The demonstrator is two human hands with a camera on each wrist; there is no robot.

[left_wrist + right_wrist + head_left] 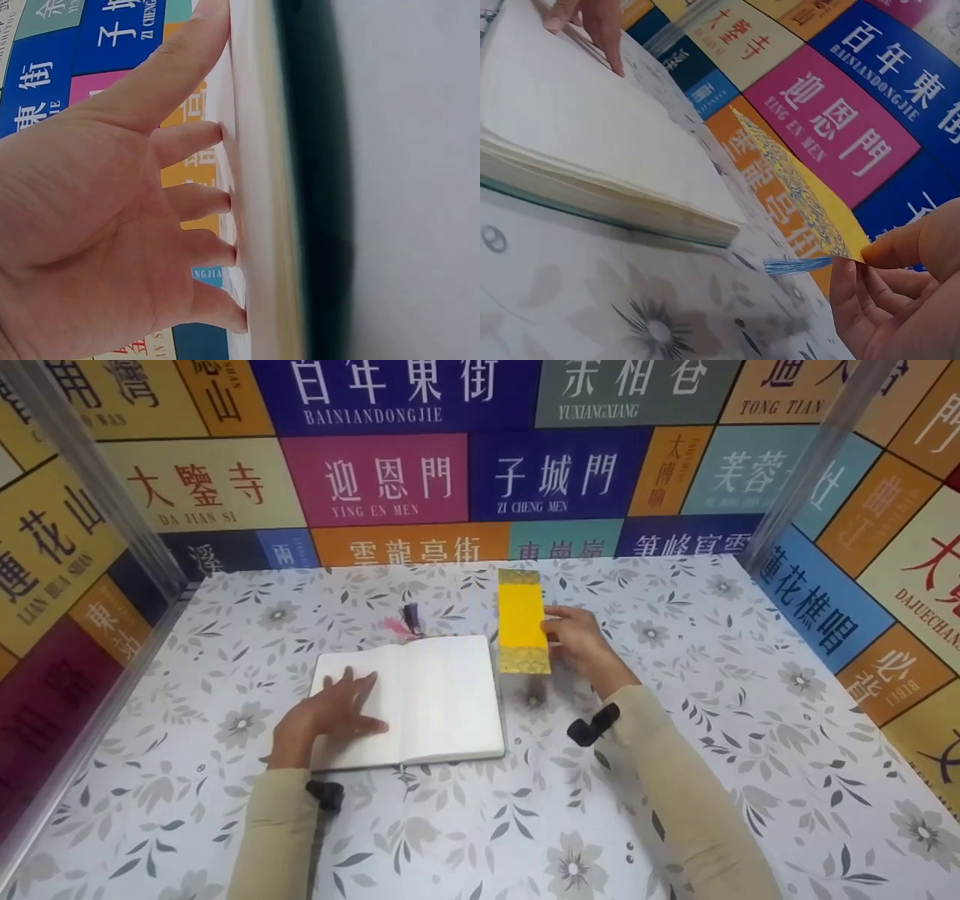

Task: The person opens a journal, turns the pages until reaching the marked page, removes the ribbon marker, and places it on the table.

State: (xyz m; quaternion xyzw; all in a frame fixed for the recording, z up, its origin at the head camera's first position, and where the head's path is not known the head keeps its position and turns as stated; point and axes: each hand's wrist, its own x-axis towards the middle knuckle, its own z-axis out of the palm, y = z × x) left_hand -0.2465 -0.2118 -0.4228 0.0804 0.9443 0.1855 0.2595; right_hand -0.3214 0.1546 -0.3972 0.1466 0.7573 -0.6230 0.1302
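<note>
At the bottom of the head view, two beige sleeves (pixel 274 840) reach in over a floral tablecloth (pixel 465 825), and two black wrist straps (pixel 325 795), one per arm, sit at the cuffs. Left of centre, the left hand (pixel 330 712) lies over the left page of one open notebook (pixel 454 697), its fingers spread and gripping nothing. Two plain white pages face up. Right of centre, just beside the notebook's upper right corner, the right hand (pixel 589 645) pinches one yellow bookmark (pixel 521 615) by its right edge, between thumb and bent fingers, raised above the cloth; two patterned gold bands cross its ends. Beyond the notebook's top edge lie two tassels, one pink tassel (pixel 397 625) and one dark purple tassel (pixel 411 618). At the top and sides of the frame stand three walls (pixel 311 480) of coloured panels with Chinese lettering. The left wrist view alone shows the open palm, with four fingertips touching the page, and a close side of the page block with its dark green cover (pixel 319 150). Only the right wrist view shows one blue tassel (pixel 799 265) beside the pinched end of the bookmark, and how the thumb presses from above with the fingers underneath.
</note>
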